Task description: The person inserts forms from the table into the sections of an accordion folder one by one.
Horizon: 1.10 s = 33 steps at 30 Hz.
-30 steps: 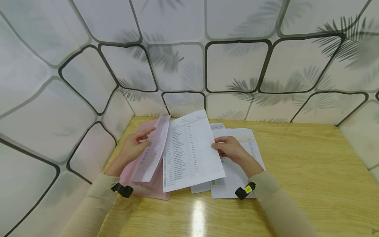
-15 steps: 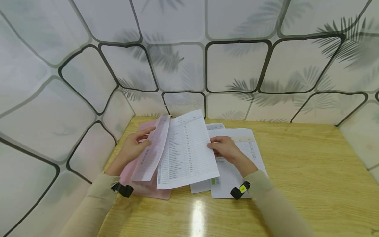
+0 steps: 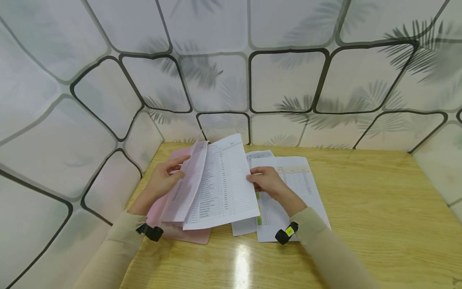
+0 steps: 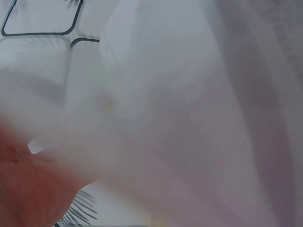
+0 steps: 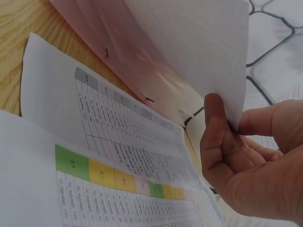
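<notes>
1. At the far left, at about nine o'clock of the paper pile, lies a pink folder (image 3: 180, 233) flat on the wooden surface (image 3: 361, 224). It sits as the bottom layer under the raised sheets, and its lower edge shows at six o'clock of them.

2. The left hand (image 3: 162, 181) props up a pinkish sheet (image 3: 184, 188). Its fingers lie along the sheet's left face with the thumb at the edge, so the page stands tilted instead of falling back onto the folder. The left wrist view is only a blur of paper, so how firmly it grips I cannot tell.

3. Just right of that, a white printed sheet (image 3: 225, 188) is lifted off the pile, leaning toward nine o'clock against the pinkish one, like a page being turned.

4. The right hand (image 3: 268, 182) pinches the right edge of this white sheet. In the right wrist view the thumb (image 5: 215, 127) presses the front face and the curled fingers back it, which keeps the page raised and under control.

5. Under and at three o'clock of the right hand, two printed tables (image 3: 299, 188) lie flat on the surface. One carries green and yellow cells (image 5: 94, 168), left uncovered by the lifted page.
</notes>
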Available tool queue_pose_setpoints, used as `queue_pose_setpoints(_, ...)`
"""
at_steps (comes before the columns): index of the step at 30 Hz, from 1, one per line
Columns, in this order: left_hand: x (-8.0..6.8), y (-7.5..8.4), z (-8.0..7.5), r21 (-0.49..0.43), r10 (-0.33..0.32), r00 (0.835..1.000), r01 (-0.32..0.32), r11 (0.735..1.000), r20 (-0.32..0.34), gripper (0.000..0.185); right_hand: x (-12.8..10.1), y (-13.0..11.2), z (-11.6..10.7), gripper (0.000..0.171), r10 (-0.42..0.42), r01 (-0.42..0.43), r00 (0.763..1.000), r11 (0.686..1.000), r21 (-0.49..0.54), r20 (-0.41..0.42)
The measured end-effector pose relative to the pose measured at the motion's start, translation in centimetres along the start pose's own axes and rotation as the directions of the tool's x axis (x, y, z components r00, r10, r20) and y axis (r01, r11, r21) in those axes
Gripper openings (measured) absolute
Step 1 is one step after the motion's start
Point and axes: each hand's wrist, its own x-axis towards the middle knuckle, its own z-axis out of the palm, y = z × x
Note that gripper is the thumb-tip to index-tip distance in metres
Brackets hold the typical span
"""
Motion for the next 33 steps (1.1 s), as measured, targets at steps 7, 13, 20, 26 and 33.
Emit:
queue_pose_setpoints(7,0.0,-0.2,0.1,0.001,0.005,1.0,-0.005,1.0,-0.002,0.054,0.0,-0.1,0.5,0.042,-0.007,0.007,1.0,1.0,-0.003,0.003)
queue_pose_setpoints(13,0.0,-0.1,0.1,-0.003,-0.003,1.0,0.003,1.0,0.0,0.055,0.2,0.0,1.1,0.04,0.003,-0.003,1.0,1.0,-0.001,-0.005)
queue_pose_setpoints(20,0.0,-0.1,0.1,-0.004,-0.007,1.0,0.007,1.0,-0.001,0.055,0.1,-0.1,1.8,0.036,-0.004,0.004,0.999,1.0,0.016,-0.033)
queue_pose_setpoints(26,-0.1,-0.1,0.1,0.009,-0.001,1.0,0.001,1.0,0.001,0.055,0.1,-0.3,2.4,0.038,0.007,-0.005,0.999,1.0,0.029,-0.046)
queue_pose_setpoints(33,-0.1,0.0,0.1,0.012,0.009,1.0,-0.009,1.0,-0.005,0.054,0.1,-0.4,2.5,0.039,0.011,-0.008,0.996,0.999,0.031,-0.09)
